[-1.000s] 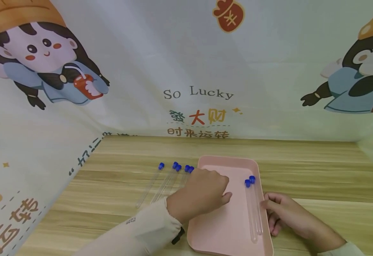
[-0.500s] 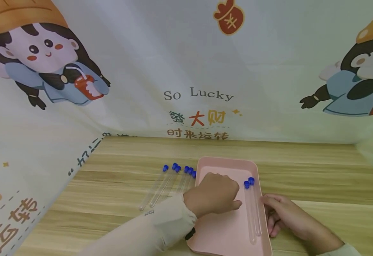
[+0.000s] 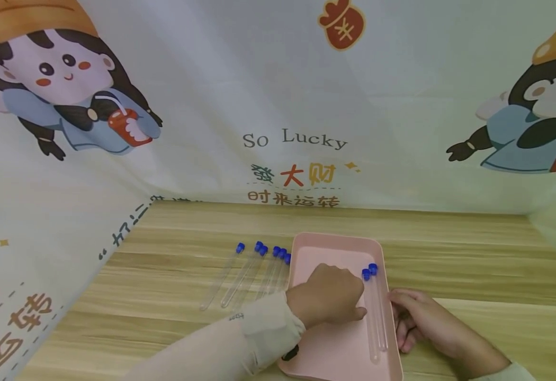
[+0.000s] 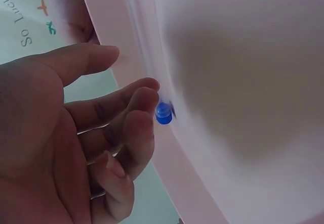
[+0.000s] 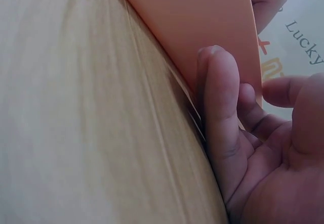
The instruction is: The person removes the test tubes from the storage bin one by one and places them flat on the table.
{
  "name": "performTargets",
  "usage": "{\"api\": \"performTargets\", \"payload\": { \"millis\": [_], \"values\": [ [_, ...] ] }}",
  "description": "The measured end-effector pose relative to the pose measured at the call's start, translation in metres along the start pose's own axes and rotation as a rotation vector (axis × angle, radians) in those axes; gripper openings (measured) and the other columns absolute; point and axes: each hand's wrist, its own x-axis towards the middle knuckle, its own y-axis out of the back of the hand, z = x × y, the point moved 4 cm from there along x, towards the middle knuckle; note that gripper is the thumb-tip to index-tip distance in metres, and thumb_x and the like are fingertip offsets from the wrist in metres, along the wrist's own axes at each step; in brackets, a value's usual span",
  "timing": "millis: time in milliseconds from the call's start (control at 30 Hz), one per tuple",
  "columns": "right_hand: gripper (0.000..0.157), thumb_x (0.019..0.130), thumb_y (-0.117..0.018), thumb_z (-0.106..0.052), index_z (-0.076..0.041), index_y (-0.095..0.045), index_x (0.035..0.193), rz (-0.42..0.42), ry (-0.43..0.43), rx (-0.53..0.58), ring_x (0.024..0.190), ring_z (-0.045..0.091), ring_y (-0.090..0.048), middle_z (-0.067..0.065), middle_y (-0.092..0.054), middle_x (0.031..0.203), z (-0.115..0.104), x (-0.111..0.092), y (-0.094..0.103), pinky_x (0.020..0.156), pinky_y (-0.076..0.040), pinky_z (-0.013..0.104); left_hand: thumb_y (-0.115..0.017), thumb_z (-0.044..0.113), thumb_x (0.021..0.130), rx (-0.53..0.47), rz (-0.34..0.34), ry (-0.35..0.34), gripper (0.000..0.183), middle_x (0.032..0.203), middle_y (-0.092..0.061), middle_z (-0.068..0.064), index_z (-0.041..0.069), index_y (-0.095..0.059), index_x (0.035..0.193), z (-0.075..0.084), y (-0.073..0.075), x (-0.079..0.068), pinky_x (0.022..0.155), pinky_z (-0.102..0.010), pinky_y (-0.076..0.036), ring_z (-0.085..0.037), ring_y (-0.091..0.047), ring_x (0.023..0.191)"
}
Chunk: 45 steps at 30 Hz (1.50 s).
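A pink tray lies on the wooden table. Along its right side rest two clear test tubes with blue caps. My left hand hovers over the tray just left of these tubes. In the left wrist view its thumb and loosely bent fingers are apart, with nothing seen between them; a blue cap shows beyond the fingertips. My right hand holds the tray's right edge: the thumb touches the rim and, in the right wrist view, the fingers lie against the outer wall.
Several more capped test tubes lie side by side on the table left of the tray, partly behind the left sleeve. A printed cloth hangs behind the table and along its sides.
My left hand has moved right across the tray, from its left part to beside the two tubes. The right hand stays at the tray's edge.
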Motion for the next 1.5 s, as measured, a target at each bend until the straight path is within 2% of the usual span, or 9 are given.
{"api": "performTargets", "payload": {
  "millis": [167, 400, 700, 1200, 1500],
  "values": [
    [0.045, 0.107, -0.038, -0.033, 0.009, -0.053, 0.111, -0.004, -0.002, -0.001, 0.056, 0.013, -0.063, 0.005, -0.064, 0.073, 0.0, 0.0, 0.0, 0.054, -0.056, 0.032, -0.066, 0.051, 0.091, 0.003, -0.012, 0.015, 0.04, 0.066, -0.056, 0.008, 0.022, -0.053, 0.067, 0.003, -0.005, 0.003, 0.06, -0.034, -0.047, -0.009, -0.052, 0.06],
    [0.038, 0.107, -0.039, -0.032, 0.002, -0.056, 0.104, -0.005, -0.003, 0.011, 0.056, 0.012, -0.063, 0.004, -0.063, 0.072, -0.001, 0.0, -0.002, 0.054, -0.056, 0.031, -0.063, 0.052, 0.093, 0.019, -0.04, 0.0, 0.041, 0.065, -0.057, 0.008, 0.022, -0.054, 0.067, 0.009, -0.01, 0.006, 0.059, -0.032, -0.047, -0.008, -0.051, 0.058],
    [0.037, 0.107, -0.039, -0.032, 0.001, -0.056, 0.103, -0.004, 0.004, 0.006, 0.056, 0.013, -0.063, 0.005, -0.064, 0.074, 0.0, 0.001, -0.002, 0.054, -0.056, 0.032, -0.061, 0.053, 0.094, 0.022, -0.053, 0.001, 0.039, 0.065, -0.058, 0.008, 0.022, -0.056, 0.069, 0.014, -0.014, 0.008, 0.063, -0.033, -0.049, -0.008, -0.052, 0.06],
    [0.033, 0.106, -0.041, -0.031, -0.002, -0.056, 0.1, 0.01, -0.009, 0.005, 0.055, 0.013, -0.063, 0.005, -0.064, 0.071, 0.0, 0.001, -0.002, 0.053, -0.056, 0.032, -0.06, 0.054, 0.094, 0.03, -0.024, 0.02, 0.043, 0.064, -0.058, 0.007, 0.022, -0.053, 0.066, 0.018, -0.024, 0.015, 0.059, -0.031, -0.047, -0.009, -0.052, 0.058],
    [0.033, 0.106, -0.04, -0.031, -0.002, -0.056, 0.101, 0.009, -0.015, 0.008, 0.055, 0.013, -0.063, 0.005, -0.063, 0.069, 0.0, 0.0, -0.002, 0.053, -0.056, 0.032, -0.062, 0.056, 0.092, 0.041, -0.024, 0.034, 0.044, 0.066, -0.06, 0.007, 0.023, -0.054, 0.065, 0.018, -0.025, 0.015, 0.059, -0.032, -0.049, -0.009, -0.053, 0.059]
  ]
}}
